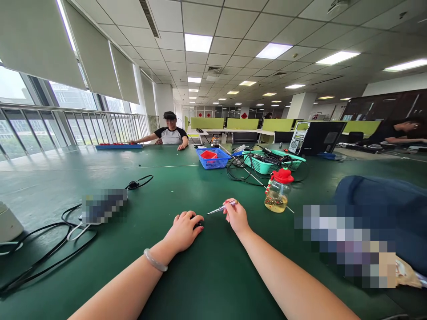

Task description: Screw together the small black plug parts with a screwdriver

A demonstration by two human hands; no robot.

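My right hand [236, 216] pinches a small screwdriver [220, 208] whose metal tip points left, just above the green table [140, 160]. My left hand [184, 230], with a pale bangle on its wrist, rests on the table with its fingers curled over a small dark object [199, 224] that is mostly hidden under the fingertips. The screwdriver tip hangs a little above and to the right of that object.
A glass jar with a red lid [279, 192] stands to the right of my hands. Black cables [50, 249] lie at left. A blue basket [213, 158], a teal basket [271, 161] and a computer case [316, 137] sit farther back. A person sits across the table; a blue bag [380, 204] lies right.
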